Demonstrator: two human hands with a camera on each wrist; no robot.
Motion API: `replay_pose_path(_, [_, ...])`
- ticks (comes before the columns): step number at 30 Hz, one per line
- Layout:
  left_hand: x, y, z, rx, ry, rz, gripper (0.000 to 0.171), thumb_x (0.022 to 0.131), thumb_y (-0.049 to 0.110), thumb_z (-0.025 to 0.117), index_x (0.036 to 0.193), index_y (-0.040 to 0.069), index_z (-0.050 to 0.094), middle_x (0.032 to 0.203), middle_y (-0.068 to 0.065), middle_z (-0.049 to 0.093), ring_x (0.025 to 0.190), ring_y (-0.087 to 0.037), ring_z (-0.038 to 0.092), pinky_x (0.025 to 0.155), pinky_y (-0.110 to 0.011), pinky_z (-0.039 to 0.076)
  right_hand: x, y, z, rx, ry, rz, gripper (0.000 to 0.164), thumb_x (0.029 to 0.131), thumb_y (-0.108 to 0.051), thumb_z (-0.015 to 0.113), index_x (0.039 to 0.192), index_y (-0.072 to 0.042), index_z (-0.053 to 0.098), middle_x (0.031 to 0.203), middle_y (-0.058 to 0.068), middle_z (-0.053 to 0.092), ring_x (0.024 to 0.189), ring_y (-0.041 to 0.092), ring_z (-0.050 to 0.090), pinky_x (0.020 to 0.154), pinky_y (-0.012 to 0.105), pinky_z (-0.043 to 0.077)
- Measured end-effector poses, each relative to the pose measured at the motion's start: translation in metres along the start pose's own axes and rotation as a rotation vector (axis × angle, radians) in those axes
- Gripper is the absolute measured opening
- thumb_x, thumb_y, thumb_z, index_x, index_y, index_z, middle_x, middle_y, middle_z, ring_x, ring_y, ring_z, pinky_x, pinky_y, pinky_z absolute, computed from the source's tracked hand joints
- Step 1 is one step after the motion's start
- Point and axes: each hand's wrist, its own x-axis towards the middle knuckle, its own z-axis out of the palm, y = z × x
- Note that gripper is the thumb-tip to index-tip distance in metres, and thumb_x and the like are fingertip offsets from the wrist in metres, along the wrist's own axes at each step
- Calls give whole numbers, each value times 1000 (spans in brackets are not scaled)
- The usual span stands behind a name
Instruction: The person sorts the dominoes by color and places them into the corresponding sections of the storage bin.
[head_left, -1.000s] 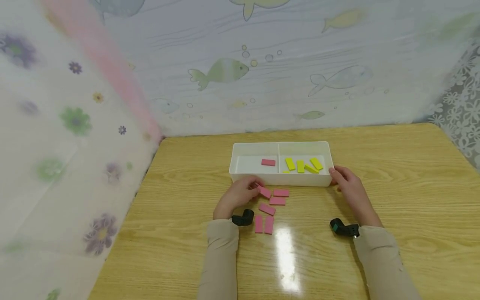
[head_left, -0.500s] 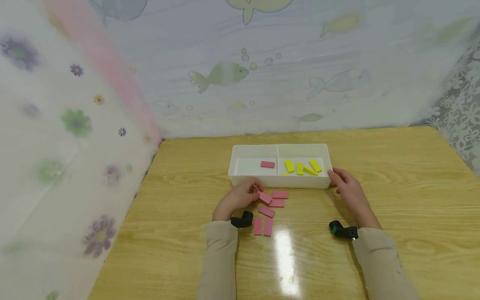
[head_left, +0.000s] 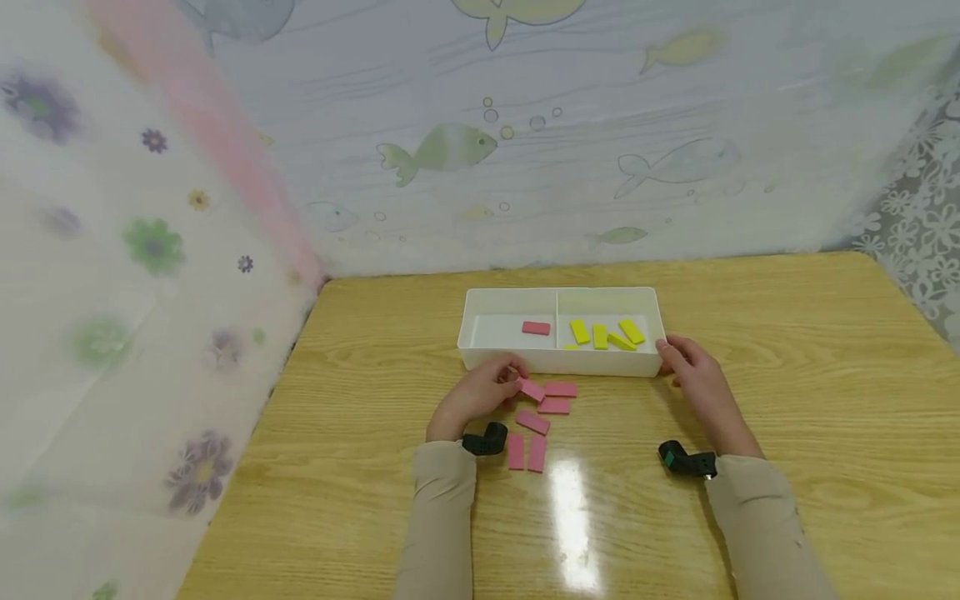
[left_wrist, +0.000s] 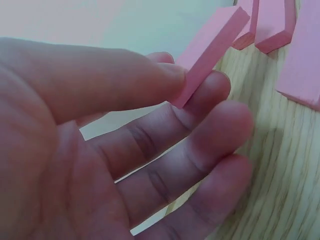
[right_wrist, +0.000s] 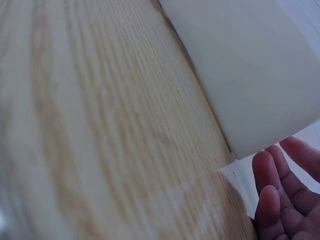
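My left hand (head_left: pixel 480 390) pinches a pink rectangular block (left_wrist: pixel 212 47) between thumb and forefinger, just in front of a white two-compartment box (head_left: pixel 577 362). In the left wrist view the block is tilted, and the other fingers are bent beneath it. My right hand (head_left: pixel 696 362) holds the box at its front right corner, the thumb at the rim. Its fingers (right_wrist: pixel 267 170) are beside the box's end in the right wrist view. Several more pink blocks (head_left: pixel 536 454) lie on the table between the hands, nearer the left one.
A single pink block (head_left: pixel 536 328) lies in the box's left compartment. Several yellow blocks (head_left: pixel 600 336) are in the right compartment, behind the divider. The wooden table (head_left: pixel 360 358) meets a wall covering with fish (head_left: pixel 453 143) at the back and flowers at left.
The left hand has barely moved; the pink block in its fingers has shifted very slightly. The right hand stays at the box corner. The head view has tilted a little.
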Motion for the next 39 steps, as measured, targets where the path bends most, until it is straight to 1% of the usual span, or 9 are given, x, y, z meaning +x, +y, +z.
replay_pose_path(3, [-1, 1, -1, -7, 10, 5, 14, 92, 14, 49, 105, 13, 55, 87, -6, 57, 69, -21, 59, 63, -31, 48, -1, 0, 0, 4, -4, 1, 71, 88, -57, 36, 137, -6, 32, 111, 17, 48, 96, 24, 43, 76, 33, 38])
replay_pose_path(10, [-1, -1, -3, 9, 52, 53, 13, 92, 14, 49, 101, 17, 59, 87, -3, 58, 72, -19, 58, 65, -30, 48, -3, -1, -1, -17, -20, 35, 77, 86, -61, 35, 140, -7, 27, 111, 17, 48, 93, 28, 43, 76, 35, 35])
replay_pose_path(15, [-3, -2, -4, -41, 60, 60, 15, 92, 15, 49, 102, 18, 61, 89, -1, 59, 75, -22, 59, 69, -36, 49, -4, -1, -1, -17, -8, 41, 77, 86, -60, 35, 140, -6, 28, 111, 18, 49, 92, 27, 44, 75, 34, 36])
replay_pose_path(19, [-4, -1, -5, -57, 81, 67, 18, 92, 17, 50, 104, 19, 62, 91, 1, 60, 76, -25, 59, 70, -39, 48, -4, 0, -2, -23, -13, 33, 75, 87, -59, 34, 140, -6, 27, 116, 20, 47, 94, 28, 43, 75, 34, 36])
replay_pose_path(25, [-6, 1, -6, -80, 114, 77, 17, 92, 20, 51, 102, 23, 64, 89, -2, 62, 76, -26, 59, 69, -40, 48, -5, -1, -3, -33, -12, 33, 76, 87, -60, 34, 140, -6, 27, 125, 21, 43, 94, 30, 44, 75, 35, 36])
replay_pose_path(30, [-6, 4, -8, -139, 176, 107, 15, 91, 25, 52, 98, 24, 65, 92, -5, 62, 78, -26, 58, 70, -41, 48, -6, -2, -4, -34, -12, 36, 76, 87, -60, 33, 140, -6, 26, 126, 21, 42, 91, 29, 42, 73, 34, 34])
replay_pose_path(33, [-6, 7, -9, -156, 203, 108, 15, 90, 29, 53, 97, 25, 66, 91, -7, 63, 79, -28, 57, 71, -43, 47, -6, -3, -4, -32, -21, 36, 77, 87, -61, 33, 141, -7, 25, 128, 20, 40, 93, 29, 42, 74, 35, 34])
replay_pose_path(37, [-7, 9, -10, -184, 222, 103, 18, 90, 32, 52, 98, 24, 66, 91, -4, 64, 82, -28, 58, 73, -42, 47, -5, -3, -4, -26, -29, 38, 77, 87, -61, 32, 142, -8, 24, 129, 20, 39, 94, 29, 41, 75, 35, 34])
replay_pose_path(39, [-7, 10, -11, -187, 246, 111, 19, 90, 34, 52, 98, 24, 65, 91, -1, 64, 82, -27, 58, 74, -40, 47, -4, -3, -4, -23, -33, 37, 76, 87, -61, 32, 142, -9, 23, 130, 19, 38, 94, 29, 42, 75, 35, 34])
